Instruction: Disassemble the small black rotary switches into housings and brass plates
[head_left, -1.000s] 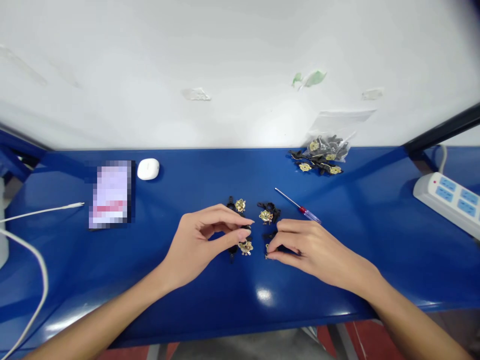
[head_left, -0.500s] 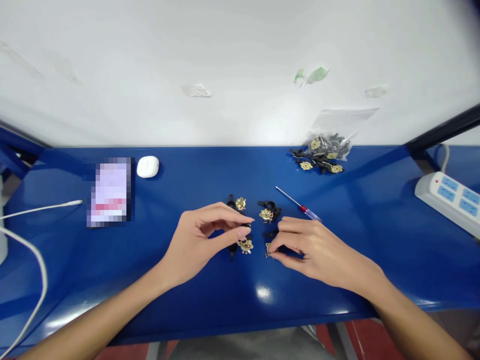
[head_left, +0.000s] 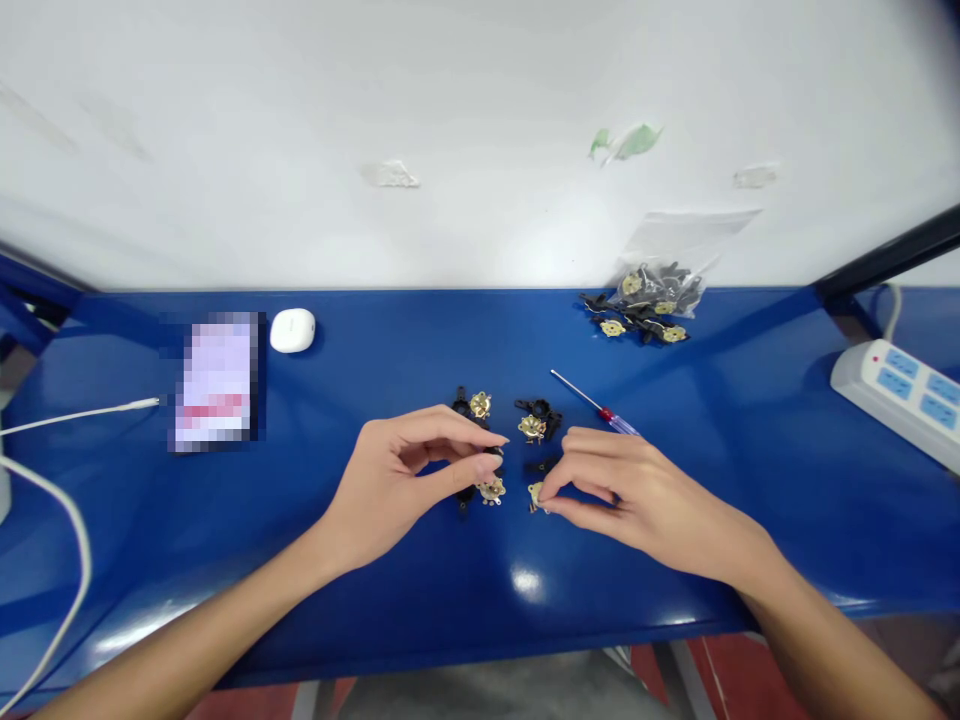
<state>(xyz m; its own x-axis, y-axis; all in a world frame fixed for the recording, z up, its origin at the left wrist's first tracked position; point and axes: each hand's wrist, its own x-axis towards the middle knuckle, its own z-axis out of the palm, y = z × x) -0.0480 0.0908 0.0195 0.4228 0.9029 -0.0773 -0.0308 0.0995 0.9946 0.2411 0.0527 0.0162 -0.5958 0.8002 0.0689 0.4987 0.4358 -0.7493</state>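
Several small black plastic parts with brass discs lie in a tight group mid-bench. My left hand [head_left: 394,490] hovers over the left pair, its thumb and index fingertips close around a black piece [head_left: 493,453]. Below that piece sits a brass disc [head_left: 491,490]. My right hand [head_left: 637,495] has its fingertips on a brass-and-black part [head_left: 536,494], partly hiding it. Two more parts, one with a brass disc [head_left: 532,427] and one [head_left: 480,405], lie uncovered above my hands. A red-handled screwdriver [head_left: 596,403] lies just beyond my right hand.
On the blue bench [head_left: 375,340], a plastic bag with more such parts [head_left: 656,300] lies at the back. A white earbud case [head_left: 292,330], a pixelated phone [head_left: 216,382], a white cable [head_left: 75,560] and a power strip [head_left: 896,395] sit at the sides.
My right hand has shifted slightly, its fingers lifting to show more of the brass disc. My left hand stays nearly still. The whole view has tilted a little.
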